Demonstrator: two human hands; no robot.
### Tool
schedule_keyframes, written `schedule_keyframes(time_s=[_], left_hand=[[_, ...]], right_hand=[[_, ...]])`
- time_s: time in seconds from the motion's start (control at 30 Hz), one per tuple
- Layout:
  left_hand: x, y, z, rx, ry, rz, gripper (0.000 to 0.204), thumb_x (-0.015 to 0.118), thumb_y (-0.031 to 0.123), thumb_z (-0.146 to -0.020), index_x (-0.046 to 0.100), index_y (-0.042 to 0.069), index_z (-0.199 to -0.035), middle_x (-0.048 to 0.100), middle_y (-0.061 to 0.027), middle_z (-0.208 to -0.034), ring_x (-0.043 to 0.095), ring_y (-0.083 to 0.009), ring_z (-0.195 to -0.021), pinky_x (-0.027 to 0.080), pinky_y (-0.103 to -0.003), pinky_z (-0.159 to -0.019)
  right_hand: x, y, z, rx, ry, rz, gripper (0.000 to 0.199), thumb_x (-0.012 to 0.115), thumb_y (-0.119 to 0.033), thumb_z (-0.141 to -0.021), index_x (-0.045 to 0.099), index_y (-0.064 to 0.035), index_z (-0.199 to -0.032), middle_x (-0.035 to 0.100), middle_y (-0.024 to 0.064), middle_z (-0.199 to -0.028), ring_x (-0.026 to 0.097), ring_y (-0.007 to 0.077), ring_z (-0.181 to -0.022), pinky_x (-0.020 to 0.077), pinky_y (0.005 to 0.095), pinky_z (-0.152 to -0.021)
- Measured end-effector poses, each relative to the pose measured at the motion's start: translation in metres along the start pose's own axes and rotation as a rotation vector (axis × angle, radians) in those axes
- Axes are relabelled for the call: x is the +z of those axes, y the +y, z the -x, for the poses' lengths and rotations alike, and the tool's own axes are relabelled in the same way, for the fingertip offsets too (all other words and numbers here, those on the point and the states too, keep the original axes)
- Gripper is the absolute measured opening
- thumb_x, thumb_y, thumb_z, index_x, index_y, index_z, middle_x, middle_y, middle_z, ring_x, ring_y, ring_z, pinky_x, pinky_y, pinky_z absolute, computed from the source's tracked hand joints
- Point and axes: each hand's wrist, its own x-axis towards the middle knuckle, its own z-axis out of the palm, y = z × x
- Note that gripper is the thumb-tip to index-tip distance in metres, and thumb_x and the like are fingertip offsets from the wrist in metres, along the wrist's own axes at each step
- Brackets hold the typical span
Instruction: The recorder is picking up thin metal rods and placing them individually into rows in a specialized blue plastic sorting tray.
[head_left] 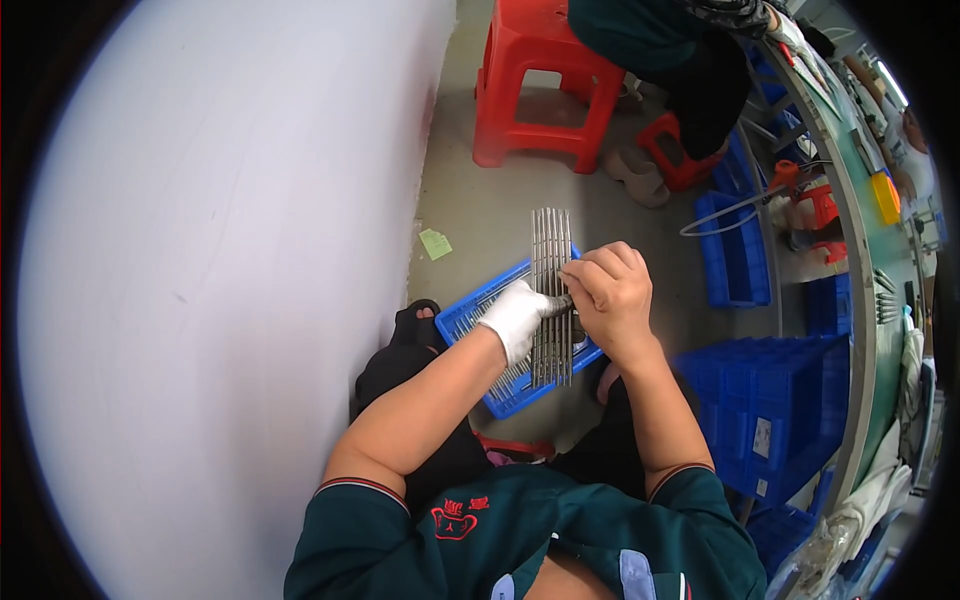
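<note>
"What do you see, starting at the left?"

"Below the bundle lies a blue tray (pixel 512 403), its long side running toward 2 o'clock, with thin rods (pixel 470 318) inside. The left hand (pixel 514 318), white-gloved, comes from 8 o'clock, its fingers closed around the bundle."

"And the metal rods (pixel 552 350) themselves?"

"They are held above the tray, side by side, pointing to 12 and 6 o'clock."

"Then the right hand (pixel 612 295)?"

"Bare, at 3 o'clock; thumb and forefinger seem to pinch at the bundle's right edge, the other fingers bent together."

"What could go wrong?"

"If the left grip becomes loose, smooth rods could slide down, I think. A hard pinch could also twist the row, so that rods cross."
</note>
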Motion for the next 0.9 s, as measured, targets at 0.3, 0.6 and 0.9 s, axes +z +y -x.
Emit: schedule_keyframes(time_s=[0.3,0.6,0.9], left_hand=[[0.004,0.009,0.005,-0.011,0.011,0.018,0.027,0.053,-0.006,-0.083,0.06,-0.003,-0.109,0.067,-0.0125,-0.096,0.068,-0.026,-0.085,0.057,-0.039,-0.074],[0.003,0.008,0.005,-0.003,-0.065,0.069,0.028,0.052,-0.006,-0.084,0.059,-0.005,-0.111,0.067,-0.0145,-0.098,0.069,-0.0273,-0.087,0.058,-0.041,-0.077],[0.005,0.008,0.007,0.011,-0.059,0.056,0.026,0.055,-0.006,-0.083,0.061,-0.003,-0.109,0.067,-0.0117,-0.096,0.069,-0.0241,-0.086,0.057,-0.038,-0.076]], right_hand=[[-0.008,0.003,-0.002,0.106,0.082,-0.086,0.011,0.073,-0.002,-0.066,0.066,-0.0069,-0.073,0.061,0.0046,-0.07,0.057,0.0254,-0.068,0.0441,0.0363,-0.064],[-0.003,0.01,0.003,0.242,0.0,-0.176,0.009,0.072,-0.002,-0.067,0.066,-0.0033,-0.073,0.06,0.0069,-0.069,0.056,0.0263,-0.067,0.0455,0.0365,-0.063],[-0.001,0.012,0.005,0.167,0.019,-0.143,0.01,0.073,-0.003,-0.066,0.065,-0.0056,-0.073,0.06,0.0049,-0.069,0.056,0.0255,-0.067,0.0444,0.0363,-0.063]])
